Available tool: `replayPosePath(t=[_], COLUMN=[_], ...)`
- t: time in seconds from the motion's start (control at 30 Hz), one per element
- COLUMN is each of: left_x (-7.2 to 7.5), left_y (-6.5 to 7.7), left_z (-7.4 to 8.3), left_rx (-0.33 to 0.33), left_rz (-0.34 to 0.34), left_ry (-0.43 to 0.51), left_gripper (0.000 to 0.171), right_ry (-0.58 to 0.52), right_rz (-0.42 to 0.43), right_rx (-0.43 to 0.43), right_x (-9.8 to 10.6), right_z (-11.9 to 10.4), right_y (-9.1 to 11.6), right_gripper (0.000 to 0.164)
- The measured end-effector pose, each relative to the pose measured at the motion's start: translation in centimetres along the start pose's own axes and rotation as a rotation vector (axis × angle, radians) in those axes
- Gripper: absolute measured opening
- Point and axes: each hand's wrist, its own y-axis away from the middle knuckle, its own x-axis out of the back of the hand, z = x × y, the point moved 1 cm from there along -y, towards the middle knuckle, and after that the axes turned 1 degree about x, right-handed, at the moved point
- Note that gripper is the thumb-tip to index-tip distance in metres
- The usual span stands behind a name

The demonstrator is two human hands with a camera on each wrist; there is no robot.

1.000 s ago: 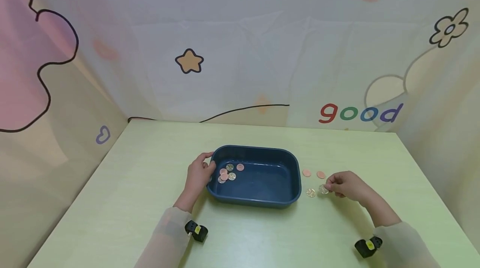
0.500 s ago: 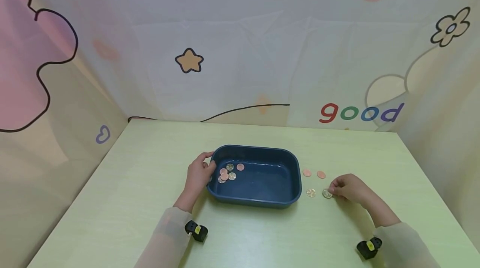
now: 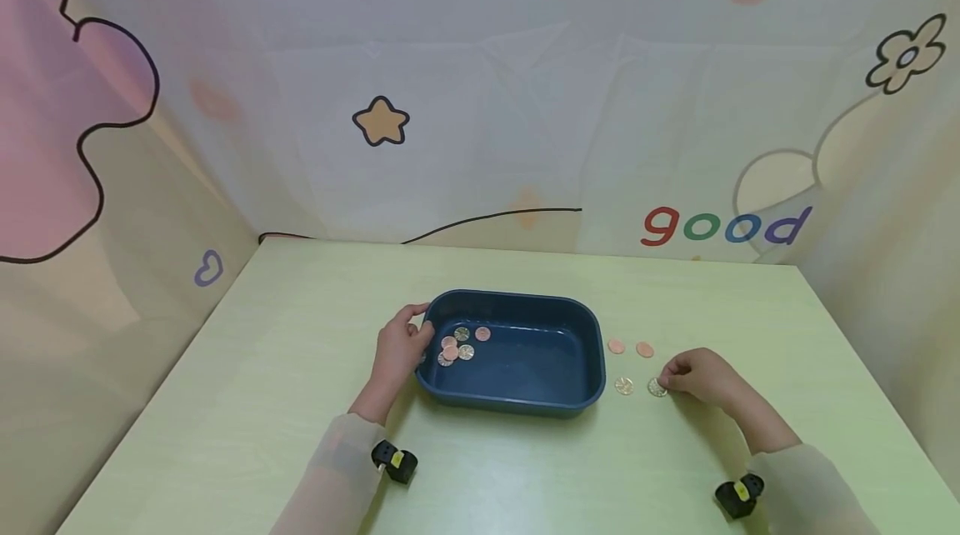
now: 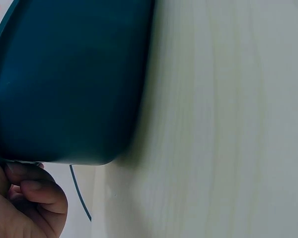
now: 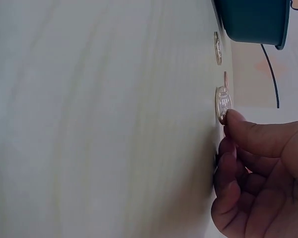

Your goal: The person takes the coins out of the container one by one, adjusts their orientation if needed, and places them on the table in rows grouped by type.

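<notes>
A dark blue rectangular tray [image 3: 517, 406] stands on the table, with several silver and copper-coloured coins gathered at its left end. My left hand [image 3: 401, 343] grips the tray's left rim; in the left wrist view its fingers [image 4: 39, 191] are curled at the rim. To the right of the tray, my right hand [image 3: 701, 375] pinches a silver coin [image 3: 656, 387] between thumb and fingers, low at the tabletop. The right wrist view shows the thumb on the edge of this slightly tilted coin [image 5: 222, 103]. Some fingertips are hidden behind it.
Beside the tray's right end lie a gold-toned coin [image 3: 624, 386] and two copper-coloured coins, one nearer the tray [image 3: 616, 346] and one farther right [image 3: 645, 349]. A printed cloth [image 3: 480, 143] hangs behind the pale table [image 3: 300, 335].
My right hand has shifted a little to the right and toward me, the silver coin with it, away from the gold-toned one. The left hand and tray stay put.
</notes>
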Motion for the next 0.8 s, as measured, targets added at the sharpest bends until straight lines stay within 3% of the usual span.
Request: replayPosePath(t=[0.8], left_x=[0.02], left_y=[0.06], left_z=[-0.06], left_rx=[-0.002], left_rz=[0.006], left_ry=[0.018], left_gripper=[0.043], right_ry=[0.078], right_rz=[0.010], right_rx=[-0.011], right_x=[-0.39], right_z=[-0.14], right_y=[-0.59], right_gripper=[0.016])
